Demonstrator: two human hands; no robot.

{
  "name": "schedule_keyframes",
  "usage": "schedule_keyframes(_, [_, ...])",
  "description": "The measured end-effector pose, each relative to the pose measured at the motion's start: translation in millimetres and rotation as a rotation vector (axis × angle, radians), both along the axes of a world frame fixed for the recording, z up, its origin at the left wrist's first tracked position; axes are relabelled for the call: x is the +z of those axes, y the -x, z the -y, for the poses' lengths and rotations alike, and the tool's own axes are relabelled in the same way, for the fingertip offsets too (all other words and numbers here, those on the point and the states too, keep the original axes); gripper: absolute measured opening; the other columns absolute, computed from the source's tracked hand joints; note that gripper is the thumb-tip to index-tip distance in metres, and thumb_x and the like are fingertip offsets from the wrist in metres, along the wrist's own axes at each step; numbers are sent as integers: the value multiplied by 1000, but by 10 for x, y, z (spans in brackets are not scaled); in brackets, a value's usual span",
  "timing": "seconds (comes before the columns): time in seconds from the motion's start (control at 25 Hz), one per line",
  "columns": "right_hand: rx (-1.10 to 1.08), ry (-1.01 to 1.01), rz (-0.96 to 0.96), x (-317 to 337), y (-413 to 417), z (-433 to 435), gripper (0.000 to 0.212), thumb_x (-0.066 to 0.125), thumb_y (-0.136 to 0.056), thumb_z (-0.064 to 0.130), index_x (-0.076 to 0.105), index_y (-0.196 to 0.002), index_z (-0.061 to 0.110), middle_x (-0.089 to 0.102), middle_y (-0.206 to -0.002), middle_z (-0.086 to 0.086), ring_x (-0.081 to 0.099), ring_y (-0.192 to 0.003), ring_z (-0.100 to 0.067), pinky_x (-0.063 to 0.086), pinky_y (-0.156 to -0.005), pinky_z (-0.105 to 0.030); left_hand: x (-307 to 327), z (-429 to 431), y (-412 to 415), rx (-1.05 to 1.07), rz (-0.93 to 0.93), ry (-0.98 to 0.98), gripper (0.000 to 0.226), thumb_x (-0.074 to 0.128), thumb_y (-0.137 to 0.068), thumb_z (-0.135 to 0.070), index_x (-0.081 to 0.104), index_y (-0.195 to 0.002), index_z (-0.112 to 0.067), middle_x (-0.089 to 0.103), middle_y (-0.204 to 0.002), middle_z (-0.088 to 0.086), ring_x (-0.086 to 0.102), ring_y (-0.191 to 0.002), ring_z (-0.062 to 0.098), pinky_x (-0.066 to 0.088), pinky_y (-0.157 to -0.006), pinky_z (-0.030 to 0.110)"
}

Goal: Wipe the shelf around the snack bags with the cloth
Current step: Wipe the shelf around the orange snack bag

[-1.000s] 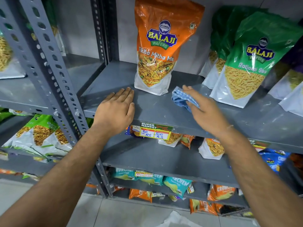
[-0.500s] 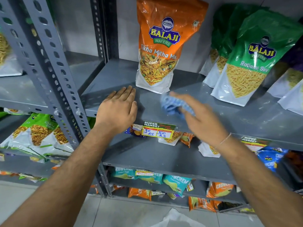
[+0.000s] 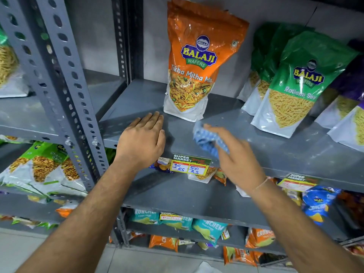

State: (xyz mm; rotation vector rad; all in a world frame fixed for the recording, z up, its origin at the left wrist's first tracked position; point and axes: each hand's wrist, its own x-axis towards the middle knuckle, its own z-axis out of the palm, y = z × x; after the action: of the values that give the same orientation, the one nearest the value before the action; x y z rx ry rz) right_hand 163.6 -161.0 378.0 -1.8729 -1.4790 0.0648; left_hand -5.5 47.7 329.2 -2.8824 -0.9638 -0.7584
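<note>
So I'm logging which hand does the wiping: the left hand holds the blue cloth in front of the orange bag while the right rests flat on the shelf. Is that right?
Not quite: the hands are swapped. In the head view the right hand holds the blue cloth in front of the orange bag, while the left hand rests flat on the shelf.

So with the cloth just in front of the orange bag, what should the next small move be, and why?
Probably sweep the blue cloth in the right hand rightward along the shelf toward the green bag: that bare strip lies open, while the left hand rests flat on the other side.
</note>
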Motion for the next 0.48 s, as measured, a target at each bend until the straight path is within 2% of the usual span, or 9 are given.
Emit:
schedule_keyframes(0.12, [-134, 68, 56, 40, -181, -247, 55, 49, -92, -2, 53, -136, 30, 67, -130, -2, 65, -117, -25, 51, -97, -33, 14, 10, 10, 3, -14, 5, 62, 22, -102, -37, 47, -151, -10, 49, -157, 9, 43, -148, 25, 33, -123, 46])
schedule_keyframes(0.16, [-114, 127, 97, -28, -104, -299, 56, 49, -92, -1, 52, -138, 31, 65, -135, -3, 63, -122, -26, 50, -100, -34, 19, 13, 9, 1, -17, 6, 62, 22, -102, -38, 46, -152, -10, 48, -158, 9, 43, -148, 24, 33, -123, 45])
schedule_keyframes(0.28, [31, 172, 227, -185, 294, -272, 65, 48, -86, -3, 50, -143, 30, 44, -156, 5, 42, -144, -13, 33, -119, -29, 16, 12, 10, 3, -17, 9, 62, 22, -102, -37, 47, -151, -9, 49, -157, 10, 44, -148, 24, 34, -122, 45])
schedule_keyframes(0.36, [109, 112, 229, -181, 419, -170, 67, 48, -81, -3, 52, -141, 26, 47, -154, 8, 41, -144, -8, 32, -119, -28, 5, 1, 11, -9, -2, -1, 62, 23, -101, -37, 50, -149, -8, 51, -155, 11, 46, -146, 25, 36, -121, 46])
schedule_keyframes(0.48, [126, 30, 134, -129, 479, -28, 66, 54, -82, -7, 54, -139, 27, 52, -146, 18, 47, -137, 0, 37, -114, -24, -5, -11, 29, -30, 17, 7, 62, 23, -102, -38, 52, -148, -8, 51, -155, 11, 47, -145, 26, 38, -120, 47])
